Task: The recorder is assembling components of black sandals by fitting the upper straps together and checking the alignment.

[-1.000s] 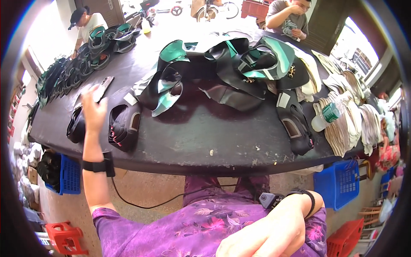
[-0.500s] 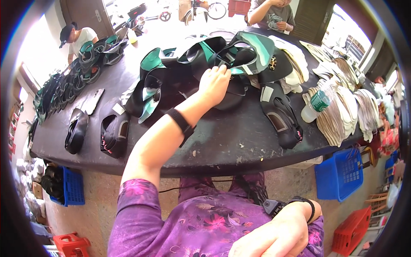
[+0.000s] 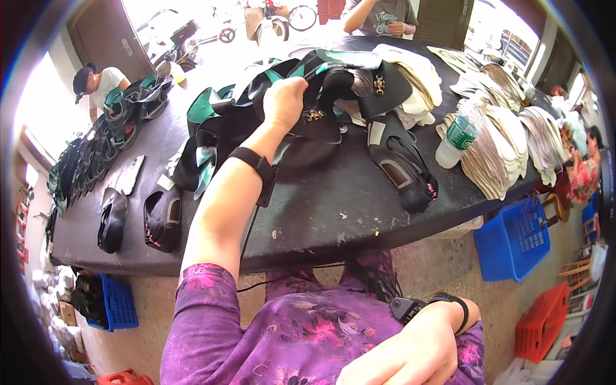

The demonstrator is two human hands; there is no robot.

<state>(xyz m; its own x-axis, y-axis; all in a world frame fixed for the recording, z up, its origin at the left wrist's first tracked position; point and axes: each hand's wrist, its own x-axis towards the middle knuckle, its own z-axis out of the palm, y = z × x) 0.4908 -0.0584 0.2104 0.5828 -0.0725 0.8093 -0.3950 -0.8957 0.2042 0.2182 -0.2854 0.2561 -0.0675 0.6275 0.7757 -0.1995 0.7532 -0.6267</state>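
Note:
My left hand [image 3: 284, 102] reaches far across the black table [image 3: 333, 205] and closes on a black shoe upper [image 3: 321, 119] in the heap of black and green uppers [image 3: 256, 96]. A black band sits on that wrist. My right hand [image 3: 410, 353] hangs low by my waist, fingers curled, and I see nothing in it. A black watch is on its wrist. Two finished black shoe pieces [image 3: 163, 218] lie at the table's near left.
Stacks of pale insoles [image 3: 507, 141] and a plastic bottle [image 3: 457, 138] stand on the right. Blue baskets [image 3: 516, 240] [image 3: 115, 301] and a red crate [image 3: 542, 321] sit on the floor. Other people [image 3: 96, 83] [image 3: 378, 16] work at the far side.
My left hand has swung from the table's left side to the central heap and reached further into it, taking hold of an upper. The right hand stays low.

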